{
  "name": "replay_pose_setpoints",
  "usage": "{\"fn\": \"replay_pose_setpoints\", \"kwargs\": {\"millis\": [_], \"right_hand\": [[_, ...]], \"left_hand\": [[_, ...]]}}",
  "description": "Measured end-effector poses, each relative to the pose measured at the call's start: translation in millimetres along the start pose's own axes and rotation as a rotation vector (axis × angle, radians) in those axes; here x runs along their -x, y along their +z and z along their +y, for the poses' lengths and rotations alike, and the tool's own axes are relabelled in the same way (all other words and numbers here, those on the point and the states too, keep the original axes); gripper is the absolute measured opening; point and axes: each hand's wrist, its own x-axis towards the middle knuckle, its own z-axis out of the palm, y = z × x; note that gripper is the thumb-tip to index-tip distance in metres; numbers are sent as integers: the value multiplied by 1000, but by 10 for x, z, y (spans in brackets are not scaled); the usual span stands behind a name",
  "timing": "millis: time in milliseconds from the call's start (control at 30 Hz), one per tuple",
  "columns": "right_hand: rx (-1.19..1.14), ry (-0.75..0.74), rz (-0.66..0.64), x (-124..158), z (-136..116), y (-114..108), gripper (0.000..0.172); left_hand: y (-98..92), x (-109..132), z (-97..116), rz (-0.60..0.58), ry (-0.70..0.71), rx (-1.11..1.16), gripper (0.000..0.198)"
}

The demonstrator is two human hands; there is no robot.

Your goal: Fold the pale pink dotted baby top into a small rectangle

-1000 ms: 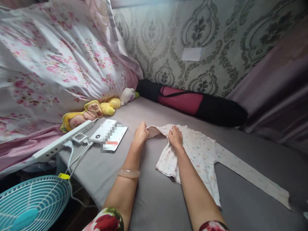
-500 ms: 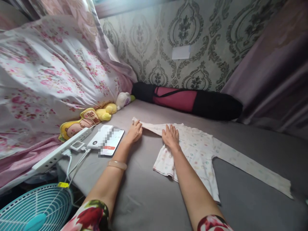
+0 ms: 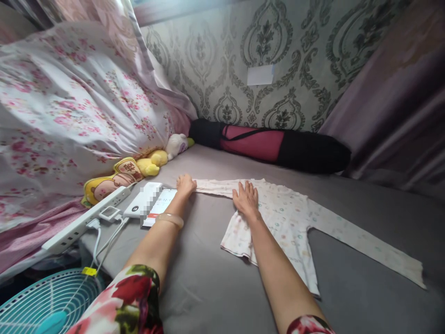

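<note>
Since half a second ago, the left hand (image 3: 187,184) has slid out to the end of one sleeve (image 3: 213,186), which now runs straighter toward the bed's left side. That sleeve belongs to a pale patterned shirt (image 3: 281,213) spread across the middle of the bed (image 3: 208,250), collar toward the far edge and hem toward the near one. Curled fingers grasp the sleeve's end, hiding its cuff. The right hand (image 3: 246,198) grips nothing; it presses flat, fingers spread, near that sleeve's shoulder. The other sleeve (image 3: 368,243) stretches toward the right edge.

Just beside the left wrist, with its bracelet (image 3: 170,219), a phone (image 3: 167,199) lies partly hidden by the arm, next to a white box (image 3: 141,199). Along the left edge are a power strip (image 3: 86,218) and soft toys (image 3: 151,164). A black and red bag (image 3: 257,144) lies along the far edge, by the wall (image 3: 215,65). Past the near left corner stands a fan (image 3: 48,301).
</note>
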Motion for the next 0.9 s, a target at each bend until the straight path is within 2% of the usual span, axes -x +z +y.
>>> {"fn": "replay_pose_setpoints", "kwargs": {"millis": [133, 200, 400, 567, 667, 733, 833, 900], "right_hand": [[-33, 1, 13, -14, 6, 6, 59], [-63, 12, 18, -27, 10, 8, 59], [-67, 46, 50, -42, 13, 33, 57], [-21, 29, 52, -26, -3, 40, 56], [-22, 28, 54, -17, -11, 34, 55], [-21, 24, 60, -10, -15, 37, 54], [-23, 21, 64, -6, -15, 52, 51], [-39, 10, 70, -19, -4, 60, 50]], "left_hand": [[24, -194, -13, -69, 3, 44, 30], [34, -218, -14, -61, 33, 64, 25], [88, -43, 17, 120, 119, 111, 37], [175, 68, 35, 100, 179, -46, 34], [157, 65, 75, 84, 150, -122, 35], [106, 61, 128, 143, 139, -152, 38], [47, 97, 287, 259, 251, -178, 39], [83, 168, 466, 212, 420, -119, 37]]}}
